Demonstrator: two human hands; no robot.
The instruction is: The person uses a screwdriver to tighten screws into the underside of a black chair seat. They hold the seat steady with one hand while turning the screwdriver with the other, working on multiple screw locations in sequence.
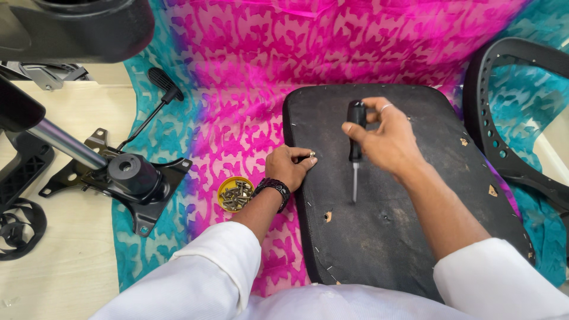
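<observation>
Cloth (249, 71): pink and teal patterned sheet spread over the pale floor, under everything listed.

Seat pad (391, 237): black, underside up, lying on the cloth directly before the person; small torn holes show pale filling near its lower left and right edges.

Chair mechanism (127, 175): black plate with chrome cylinder, well left of the pad, lever pointing up-right.

Backrest frame (504, 118): black perforated plastic, at the pad's right edge.

Screwdriver (355, 151): black handle, steel shaft; long axis near vertical in view, tip down on the pad's middle.

Right hand (385, 139): fingers closed around the handle's upper part; the nearer hand to the tool.

Left hand (287, 167): resting on the pad's left edge, fingers curled, pinching a small silvery screw (312, 154) at the fingertips, just left of the shaft.

Tin lid (235, 194): round, yellow, holding loose screws, beside the left wrist. No labels or signs legible.
</observation>
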